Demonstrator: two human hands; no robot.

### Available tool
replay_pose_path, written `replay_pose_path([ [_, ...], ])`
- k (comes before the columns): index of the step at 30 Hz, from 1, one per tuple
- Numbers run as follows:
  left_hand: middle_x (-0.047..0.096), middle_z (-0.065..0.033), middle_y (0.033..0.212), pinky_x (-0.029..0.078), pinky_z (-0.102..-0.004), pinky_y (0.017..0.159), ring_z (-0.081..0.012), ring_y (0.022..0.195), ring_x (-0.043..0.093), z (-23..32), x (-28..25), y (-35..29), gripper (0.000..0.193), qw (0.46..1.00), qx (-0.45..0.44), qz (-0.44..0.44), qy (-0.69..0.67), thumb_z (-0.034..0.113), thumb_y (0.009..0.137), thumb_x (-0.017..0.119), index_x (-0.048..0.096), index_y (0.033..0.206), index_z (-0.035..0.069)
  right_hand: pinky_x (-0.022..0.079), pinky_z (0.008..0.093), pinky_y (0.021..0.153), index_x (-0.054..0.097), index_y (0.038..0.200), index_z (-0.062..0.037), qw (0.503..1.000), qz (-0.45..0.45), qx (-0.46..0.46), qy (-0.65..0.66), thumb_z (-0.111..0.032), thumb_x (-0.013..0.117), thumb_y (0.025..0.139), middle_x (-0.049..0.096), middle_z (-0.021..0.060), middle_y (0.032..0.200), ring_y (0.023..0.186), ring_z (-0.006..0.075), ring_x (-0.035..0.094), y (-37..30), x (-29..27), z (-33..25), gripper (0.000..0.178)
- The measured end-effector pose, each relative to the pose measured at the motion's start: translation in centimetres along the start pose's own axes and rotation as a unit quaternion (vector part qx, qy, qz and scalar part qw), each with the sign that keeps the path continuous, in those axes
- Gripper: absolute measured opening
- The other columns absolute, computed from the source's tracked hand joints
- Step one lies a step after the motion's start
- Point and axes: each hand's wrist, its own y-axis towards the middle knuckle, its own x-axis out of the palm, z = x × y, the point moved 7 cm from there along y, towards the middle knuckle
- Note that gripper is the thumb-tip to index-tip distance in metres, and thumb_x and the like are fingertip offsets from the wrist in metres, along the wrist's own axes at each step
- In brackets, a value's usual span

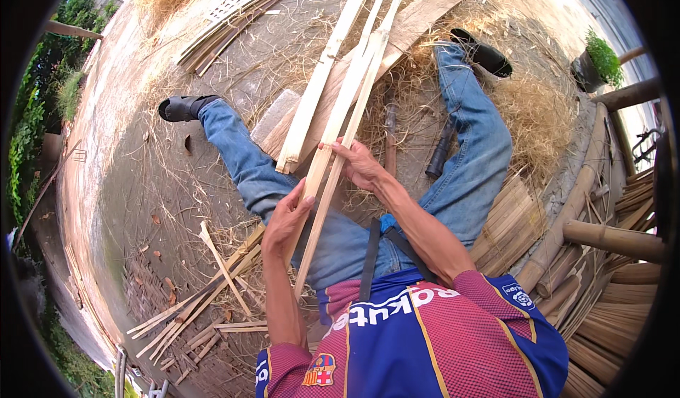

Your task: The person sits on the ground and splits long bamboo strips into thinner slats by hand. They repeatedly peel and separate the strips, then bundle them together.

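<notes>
Two long pale bamboo strips (347,93) run from my lap up past the top of the view, side by side with a narrow gap between them near my hands. My left hand (287,217) is closed on the left strip, thumb along its edge. Higher up, my right hand (361,166) pinches the strips between thumb and fingers; which of them it grips cannot be told exactly. Left of these, another wide bamboo strip (312,100) rests on a wooden plank (425,15), its near end by my left knee.
A bundle of bamboo strips (234,15) lies far left, and split pieces (205,292) lie near left. Curly shavings (535,115) cover the ground at right. Between my legs are a wooden-handled tool (390,136) and a dark cylindrical object (440,150). Bamboo poles (609,239) stick out at right.
</notes>
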Motion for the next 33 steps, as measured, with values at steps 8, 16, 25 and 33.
replay_pose_path([
  [8,0.056,0.0036,0.087,0.045,-0.0228,0.074,-0.0066,0.078,0.049,-0.7,-0.6,0.4,0.059,0.998,-0.006,-0.015,0.056,0.033,0.107,0.051,0.035,0.155,0.004,0.059,0.0338,0.069,0.053,0.109,-0.007,0.993,0.112,0.004,-0.045,-0.025,0.078,0.09,0.065,0.0054,0.096,0.079,0.0138,0.064,1.3,-1.3,1.6,0.036],
  [16,0.056,0.0015,0.083,0.043,-0.0216,0.067,-0.007,0.069,0.048,-1.1,0.4,0.9,0.052,0.996,0.026,-0.021,0.078,0.032,0.109,0.046,0.039,0.153,0.005,0.058,0.0293,0.057,0.05,0.112,-0.0002,0.962,0.194,-0.061,-0.182,-0.014,0.078,0.088,0.064,0.0097,0.09,0.068,0.0138,0.063,0.8,-0.5,-0.7,0.039],
  [25,0.057,0.0015,0.079,0.042,-0.0187,0.06,-0.0044,0.065,0.048,-2.2,0.2,0.8,0.046,0.997,0.02,0.053,0.053,0.025,0.106,0.053,0.048,0.148,0.006,0.054,0.0277,0.053,0.057,0.107,-0.0005,0.942,0.19,-0.061,-0.271,-0.019,0.075,0.092,0.068,0.0083,0.081,0.063,0.0133,0.066,0.7,-1.4,-1.4,0.031],
  [33,0.057,0.003,0.073,0.039,-0.0202,0.058,-0.0043,0.062,0.048,-2.4,1.0,0.4,0.033,0.994,0.023,0.082,0.063,0.025,0.105,0.054,0.066,0.122,0.0,0.052,0.0289,0.044,0.055,0.11,0.0013,0.924,0.304,-0.104,-0.208,-0.044,0.055,0.102,0.063,0.0099,0.067,0.048,0.0162,0.063,-1.4,-4.2,-1.4,0.046],
])
